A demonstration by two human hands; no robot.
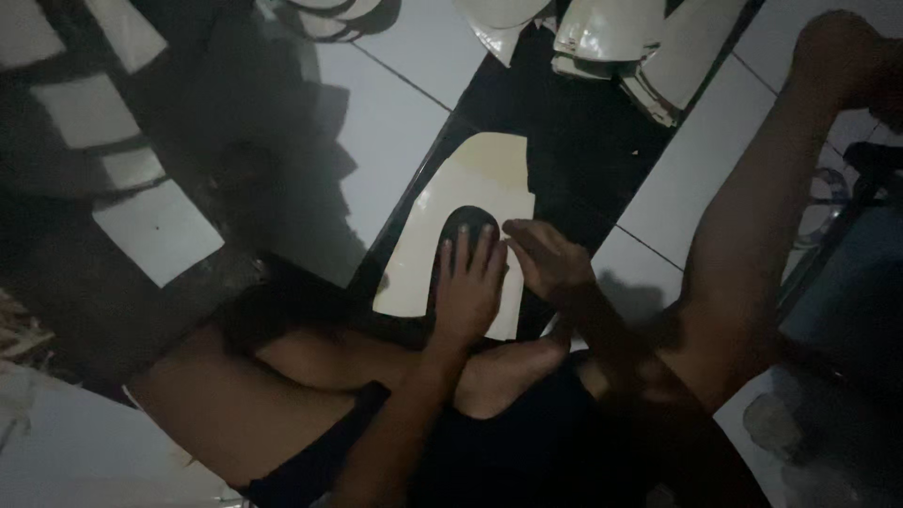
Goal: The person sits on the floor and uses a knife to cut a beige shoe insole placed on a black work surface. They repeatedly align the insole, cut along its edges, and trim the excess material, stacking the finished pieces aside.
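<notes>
I see my left hand (467,287) pressed flat, fingers spread, grasping nothing, on a dark oval template (459,226) lying on a cream sheet (475,183) on the tiled floor (395,122). My right hand (546,259) sits beside it, fingers pinched; whether it holds anything, I cannot tell. It looks like marking or tracing; next calls for steady pressure.

The left hand (467,287) covers most of the dark oval piece (463,222). The stack of pale cut sheets (616,42) at 12 o'clock is cropped by the frame edge. Dim lighting obscures the objects at 9 o'clock.
</notes>
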